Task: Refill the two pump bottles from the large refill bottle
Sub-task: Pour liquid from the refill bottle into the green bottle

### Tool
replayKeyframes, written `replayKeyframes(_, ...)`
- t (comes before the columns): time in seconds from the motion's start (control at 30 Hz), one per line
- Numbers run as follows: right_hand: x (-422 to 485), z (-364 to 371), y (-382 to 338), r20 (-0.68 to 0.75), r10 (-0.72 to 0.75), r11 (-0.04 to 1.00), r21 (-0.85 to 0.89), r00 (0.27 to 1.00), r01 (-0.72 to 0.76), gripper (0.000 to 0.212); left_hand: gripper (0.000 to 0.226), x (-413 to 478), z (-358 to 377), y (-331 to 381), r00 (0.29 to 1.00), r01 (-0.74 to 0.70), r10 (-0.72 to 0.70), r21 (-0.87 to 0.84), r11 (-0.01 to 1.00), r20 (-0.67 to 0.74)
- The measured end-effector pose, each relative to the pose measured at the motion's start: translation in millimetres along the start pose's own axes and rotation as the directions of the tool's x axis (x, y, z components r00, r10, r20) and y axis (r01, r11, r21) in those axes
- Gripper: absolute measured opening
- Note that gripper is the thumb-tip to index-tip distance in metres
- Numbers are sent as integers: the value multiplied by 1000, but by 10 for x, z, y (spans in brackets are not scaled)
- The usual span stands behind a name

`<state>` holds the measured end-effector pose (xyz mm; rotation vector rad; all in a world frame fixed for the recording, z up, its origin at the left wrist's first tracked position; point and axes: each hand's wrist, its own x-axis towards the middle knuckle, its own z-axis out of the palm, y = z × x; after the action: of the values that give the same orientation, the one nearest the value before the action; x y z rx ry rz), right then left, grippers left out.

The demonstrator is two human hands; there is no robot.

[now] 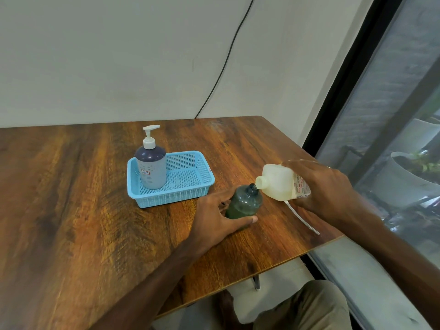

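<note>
An open dark green bottle (243,204) stands upright on the wooden table (83,210), its pump removed. My left hand (219,219) wraps its lower body from the left. My right hand (323,189) holds the large white refill bottle (277,181) tipped sideways, its open spout touching the green bottle's neck. A second pump bottle (150,163), grey-blue with a white pump, stands in a blue plastic basket (190,186) at the left end. A white pump tube (302,219) lies on the table under my right hand.
The table's right edge runs close beside my right arm, with a glass window (392,115) and plant pots beyond. A black cable (226,60) hangs down the wall behind the table. My knee shows below the near table edge.
</note>
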<state>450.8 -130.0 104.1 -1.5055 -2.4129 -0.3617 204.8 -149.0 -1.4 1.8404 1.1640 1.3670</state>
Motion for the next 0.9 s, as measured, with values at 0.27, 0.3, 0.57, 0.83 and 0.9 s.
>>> replayKeyframes(0.27,17,0,14,-19,-22,1000,-12,1000,21,81,75,3,7,-9,1000,-4,4,-5,1000,-3)
replayKeyframes(0.3,19,-1,10,-18,-24,1000,-10,1000,24,82,74,4,6,-5,1000,-6,6,1,1000,2)
replayKeyframes(0.57,16,-15,4,-28,-36,999,4,999,36,80,75,-3,15,-27,1000,-6,6,1,1000,-8)
replayKeyframes(0.83,15,6,29,-41,-57,998,-8,998,56,81,73,-8,36,-57,1000,7,-7,-16,1000,-14)
replayKeyframes(0.9,17,2,23,-47,-60,998,-8,997,60,80,73,-9,39,-66,1000,5,-5,-17,1000,-15)
